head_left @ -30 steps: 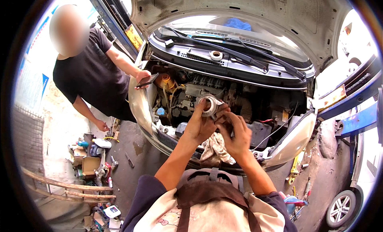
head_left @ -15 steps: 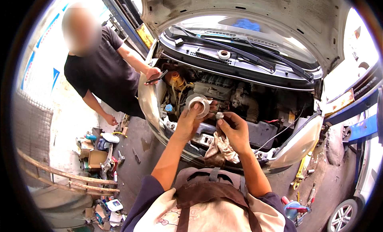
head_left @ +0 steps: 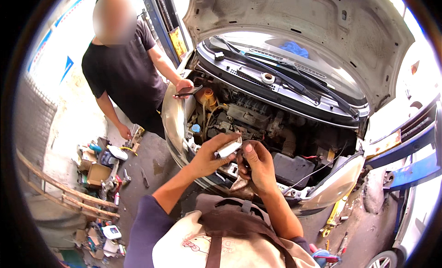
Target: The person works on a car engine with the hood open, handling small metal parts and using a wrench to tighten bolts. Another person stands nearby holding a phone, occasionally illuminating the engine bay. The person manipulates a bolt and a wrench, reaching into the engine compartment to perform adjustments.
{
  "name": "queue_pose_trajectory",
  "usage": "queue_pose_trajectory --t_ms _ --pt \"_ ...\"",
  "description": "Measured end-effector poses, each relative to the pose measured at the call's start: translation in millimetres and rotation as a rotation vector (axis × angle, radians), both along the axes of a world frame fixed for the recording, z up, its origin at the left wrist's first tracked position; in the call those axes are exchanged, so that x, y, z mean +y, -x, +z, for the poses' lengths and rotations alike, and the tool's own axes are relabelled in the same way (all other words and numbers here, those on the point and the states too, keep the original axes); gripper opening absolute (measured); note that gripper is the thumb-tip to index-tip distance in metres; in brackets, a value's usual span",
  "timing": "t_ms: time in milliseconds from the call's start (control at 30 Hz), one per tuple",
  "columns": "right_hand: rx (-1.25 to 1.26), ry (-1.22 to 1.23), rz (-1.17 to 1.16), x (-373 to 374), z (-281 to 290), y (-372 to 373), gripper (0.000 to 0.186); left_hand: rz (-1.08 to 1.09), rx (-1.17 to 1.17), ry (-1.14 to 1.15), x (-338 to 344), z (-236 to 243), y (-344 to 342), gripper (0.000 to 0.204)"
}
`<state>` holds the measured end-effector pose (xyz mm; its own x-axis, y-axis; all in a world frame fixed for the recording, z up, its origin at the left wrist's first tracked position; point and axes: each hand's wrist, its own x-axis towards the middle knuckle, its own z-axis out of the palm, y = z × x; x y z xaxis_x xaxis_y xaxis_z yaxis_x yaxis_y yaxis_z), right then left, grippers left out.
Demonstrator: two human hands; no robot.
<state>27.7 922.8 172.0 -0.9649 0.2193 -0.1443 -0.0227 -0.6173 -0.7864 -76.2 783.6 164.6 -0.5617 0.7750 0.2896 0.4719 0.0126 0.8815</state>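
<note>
In front of me, over the front edge of the open engine bay (head_left: 248,113), my two hands are close together. My left hand (head_left: 212,154) is closed round a white roll (head_left: 230,148), apparently tape, turned so that its side faces up. Beside it, my right hand (head_left: 258,166) is closed, thumb and fingers pinched near the roll. What sits in that pinch is dark and too small to make out. A stained rag (head_left: 240,186) hangs under my right hand, partly hidden by it.
A person in a dark shirt (head_left: 122,72) stands left of the car, holding a phone (head_left: 188,91). The raised hood (head_left: 294,14) arches overhead. Another white roll (head_left: 267,78) lies below the windshield. Boxes (head_left: 98,174) and tools litter the left floor; a blue lift arm (head_left: 410,173) stands right.
My left hand has tilted the white roll from face-up to side-on. My right hand has moved closer to it, and the small metal piece in its fingertips no longer shows clearly.
</note>
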Motion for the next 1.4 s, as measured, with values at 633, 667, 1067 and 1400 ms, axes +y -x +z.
queue_pose_trajectory --t_ms 633,667,1067,1400 --pt "-0.041 -0.121 -0.132 14.6 -18.8 14.3 0.014 0.154 -0.313 -0.022 23.3 -23.6 -22.8 0.05" --pt "-0.066 -0.012 -0.114 17.7 -14.8 14.8 0.014 0.155 -0.327 0.003 23.6 -24.9 -21.4 0.046" --pt "-0.015 -0.346 -0.263 20.5 -27.0 25.6 0.015 0.101 -0.562 -0.128 33.2 -27.3 -18.3 0.023" --pt "0.178 -0.491 -0.112 36.7 -35.3 15.1 0.044 0.324 -0.747 -0.19 35.3 -26.1 -13.9 0.027"
